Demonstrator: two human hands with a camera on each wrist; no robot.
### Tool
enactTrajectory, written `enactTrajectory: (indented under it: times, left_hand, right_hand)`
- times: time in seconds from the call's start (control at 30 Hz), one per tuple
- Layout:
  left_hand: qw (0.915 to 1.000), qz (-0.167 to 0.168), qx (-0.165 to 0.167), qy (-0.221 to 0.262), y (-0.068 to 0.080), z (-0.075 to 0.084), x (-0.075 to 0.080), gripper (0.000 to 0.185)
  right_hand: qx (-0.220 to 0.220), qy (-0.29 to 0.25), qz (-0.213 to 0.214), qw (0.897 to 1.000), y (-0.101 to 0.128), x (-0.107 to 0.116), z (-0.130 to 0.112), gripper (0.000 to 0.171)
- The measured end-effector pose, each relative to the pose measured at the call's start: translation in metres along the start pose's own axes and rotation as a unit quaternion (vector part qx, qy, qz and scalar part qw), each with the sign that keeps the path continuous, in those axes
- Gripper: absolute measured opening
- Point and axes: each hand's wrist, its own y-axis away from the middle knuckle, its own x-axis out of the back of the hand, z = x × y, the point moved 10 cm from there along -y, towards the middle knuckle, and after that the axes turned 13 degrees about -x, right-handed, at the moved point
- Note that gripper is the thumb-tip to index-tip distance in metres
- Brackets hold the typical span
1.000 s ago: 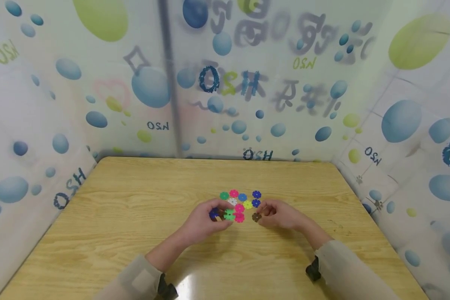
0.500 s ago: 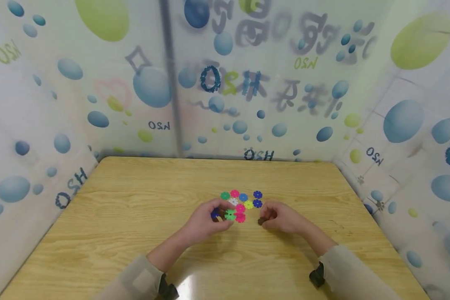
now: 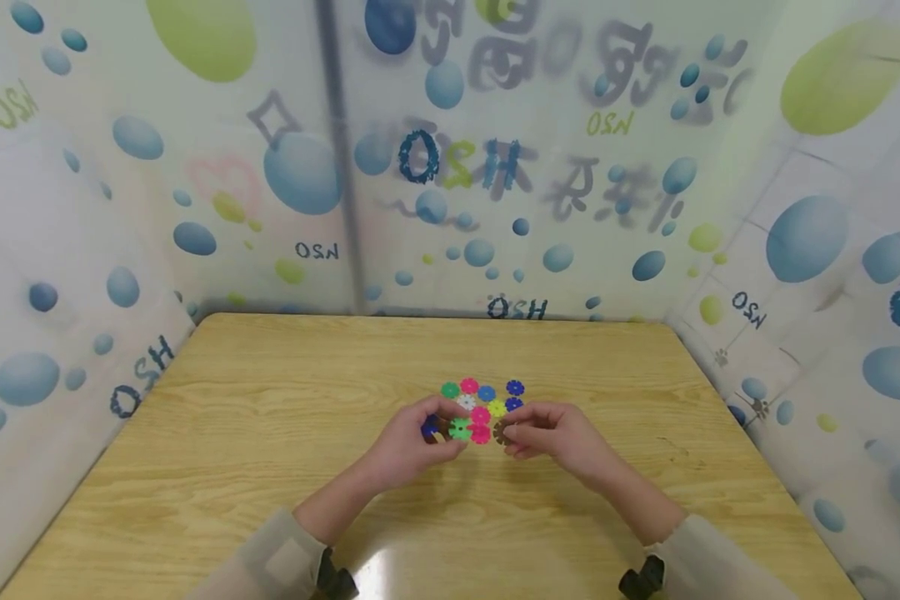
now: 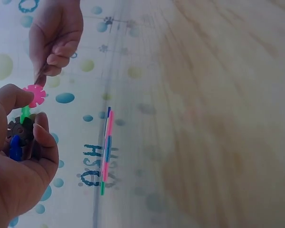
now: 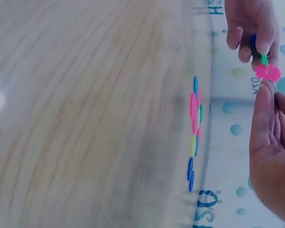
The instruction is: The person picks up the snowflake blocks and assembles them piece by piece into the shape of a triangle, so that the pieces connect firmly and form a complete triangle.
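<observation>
My left hand holds a short chain of joined notched plastic discs. In it are a blue disc, a dark disc, a green disc and a pink disc at the right end. Between thumb and fingers, my right hand pinches a brown disc close beside the pink one. Whether the two touch or interlock I cannot tell. In the right wrist view, fingers hide most of the brown disc.
Several loose discs lie flat on the wooden table just beyond the hands, among them a green disc, a white disc, a yellow disc and a dark blue disc. A patterned curtain borders the table's far edge.
The right hand first drew slightly right and turned the brown disc, then carried it left up to the pink disc. My left hand has kept its place with the chain.
</observation>
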Motion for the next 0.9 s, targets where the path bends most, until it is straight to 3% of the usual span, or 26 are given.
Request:
enactTrajectory:
  times: [0.9]
  left_hand:
    - [0.9997,-0.023,0.004,0.012,0.0006,0.0026,-0.0087,0.031]
  right_hand:
    - [-0.026,-0.029,-0.019,0.999,0.0007,-0.01,0.0012,0.034]
